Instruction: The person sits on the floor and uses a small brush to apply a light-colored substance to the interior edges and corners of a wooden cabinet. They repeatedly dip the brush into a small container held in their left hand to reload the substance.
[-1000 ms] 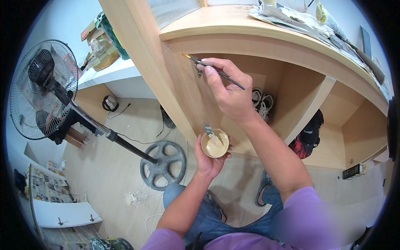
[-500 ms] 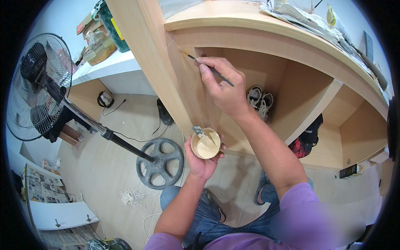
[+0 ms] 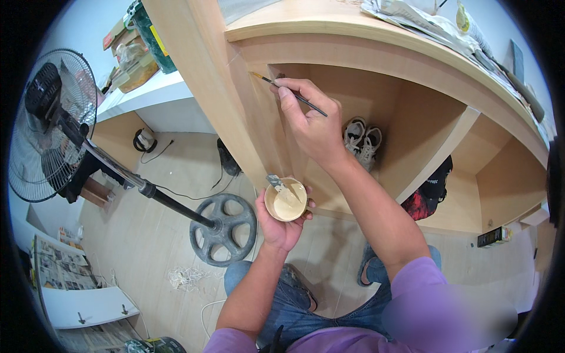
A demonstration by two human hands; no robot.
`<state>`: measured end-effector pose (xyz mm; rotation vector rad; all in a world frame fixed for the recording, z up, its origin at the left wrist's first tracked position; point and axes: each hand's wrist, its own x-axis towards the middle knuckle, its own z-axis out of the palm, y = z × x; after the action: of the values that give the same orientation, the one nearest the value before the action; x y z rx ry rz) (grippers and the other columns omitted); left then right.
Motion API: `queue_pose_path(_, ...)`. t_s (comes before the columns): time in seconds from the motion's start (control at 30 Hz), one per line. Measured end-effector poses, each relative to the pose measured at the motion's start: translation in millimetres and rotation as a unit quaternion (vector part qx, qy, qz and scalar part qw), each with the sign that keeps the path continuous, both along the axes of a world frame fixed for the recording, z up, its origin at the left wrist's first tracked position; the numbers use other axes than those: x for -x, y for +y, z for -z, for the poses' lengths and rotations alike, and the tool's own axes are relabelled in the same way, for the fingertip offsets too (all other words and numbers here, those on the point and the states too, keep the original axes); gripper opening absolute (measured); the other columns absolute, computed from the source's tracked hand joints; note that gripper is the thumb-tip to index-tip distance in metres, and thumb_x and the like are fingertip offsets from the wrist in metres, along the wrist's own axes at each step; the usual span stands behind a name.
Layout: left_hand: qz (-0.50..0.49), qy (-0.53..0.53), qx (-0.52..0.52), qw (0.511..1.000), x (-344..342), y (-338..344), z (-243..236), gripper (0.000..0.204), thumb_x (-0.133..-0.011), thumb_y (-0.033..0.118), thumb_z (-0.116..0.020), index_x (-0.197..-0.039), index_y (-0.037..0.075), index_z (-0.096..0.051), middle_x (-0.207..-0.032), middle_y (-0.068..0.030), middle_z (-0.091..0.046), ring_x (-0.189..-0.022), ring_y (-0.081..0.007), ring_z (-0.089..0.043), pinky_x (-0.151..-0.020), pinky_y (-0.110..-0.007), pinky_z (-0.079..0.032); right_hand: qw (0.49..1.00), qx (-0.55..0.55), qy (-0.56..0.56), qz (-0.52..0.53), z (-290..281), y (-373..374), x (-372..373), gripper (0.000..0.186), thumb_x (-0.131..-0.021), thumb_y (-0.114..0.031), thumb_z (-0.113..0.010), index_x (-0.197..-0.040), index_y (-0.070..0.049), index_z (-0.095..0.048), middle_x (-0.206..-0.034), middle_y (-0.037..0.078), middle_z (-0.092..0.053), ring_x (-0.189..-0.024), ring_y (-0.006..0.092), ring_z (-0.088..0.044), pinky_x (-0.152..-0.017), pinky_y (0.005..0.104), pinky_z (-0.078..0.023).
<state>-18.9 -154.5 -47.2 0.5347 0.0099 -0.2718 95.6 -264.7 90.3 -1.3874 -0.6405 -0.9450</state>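
My right hand (image 3: 312, 117) pinches a thin dark paintbrush (image 3: 300, 99). The brush tip meets or almost meets the light wood frame (image 3: 238, 73) of the cabinet, beside its upper left inner corner. Lower down, my left hand (image 3: 279, 230) is closed around a small round cup (image 3: 286, 207) of creamy beige paint or filler. A flat scraper (image 3: 274, 181), its visible end smeared grey, leans in the cup. The cup sits just in front of the cabinet's left upright.
In the cabinet are a pair of sneakers (image 3: 362, 141) and a black cap (image 3: 436, 179). A standing fan (image 3: 56, 123) with a spoked base (image 3: 220, 232) is at left, near tangled string (image 3: 185, 277). Newspapers (image 3: 412, 23) lie on the countertop.
The whole view has shifted slightly, with the scene sliding a little left. Both hands keep their grips, and the brush stays by the same corner of the frame.
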Motion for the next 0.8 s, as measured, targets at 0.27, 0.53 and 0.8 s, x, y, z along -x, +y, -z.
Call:
queue_pose_path(0.27, -0.001, -0.001, 0.001, 1.0, 0.1, 2.0, -0.8, 0.066, -0.099, 0.063, -0.033, -0.133, 0.013, -0.058, -0.114, -0.0157, -0.066, -0.088, -0.0312, -0.063, -0.064, -0.037, -0.051, 0.995, 0.083, 0.055, 0.03, 22.1, -7.2, 4.1, 0.011, -0.091, -0.008, -0.068, -0.097, 0.0, -0.072, -0.088, 0.019, -0.073, -0.077, 0.0317, -0.072, -0.07, 0.037, -0.055)
queue_pose_path(0.53, -0.012, 0.004, -0.013, 1.0, 0.1, 0.0, -1.9, 0.066, -0.099, 0.063, -0.033, -0.133, 0.013, -0.058, -0.115, -0.0163, -0.067, -0.088, -0.0314, -0.064, -0.065, -0.037, -0.051, 0.998, 0.056, 0.008, 0.011, -3.3, -3.1, -4.5, 0.011, -0.092, -0.007, -0.066, -0.097, 0.0, -0.072, -0.089, 0.019, -0.072, -0.081, 0.031, -0.072, -0.071, 0.037, -0.055)
queue_pose_path(0.8, -0.003, -0.004, 0.008, 1.0, -1.6, 2.9, -0.5, 0.067, -0.1, 0.062, -0.029, -0.134, 0.012, -0.057, -0.113, -0.0161, -0.067, -0.089, -0.0323, -0.066, -0.065, -0.038, -0.052, 0.994, 0.082, -0.039, 0.056, 26.9, -6.5, 1.4, 0.014, -0.09, -0.002, -0.067, -0.103, -0.002, -0.074, -0.089, 0.016, -0.073, -0.079, 0.0308, -0.071, -0.071, 0.0381, -0.055)
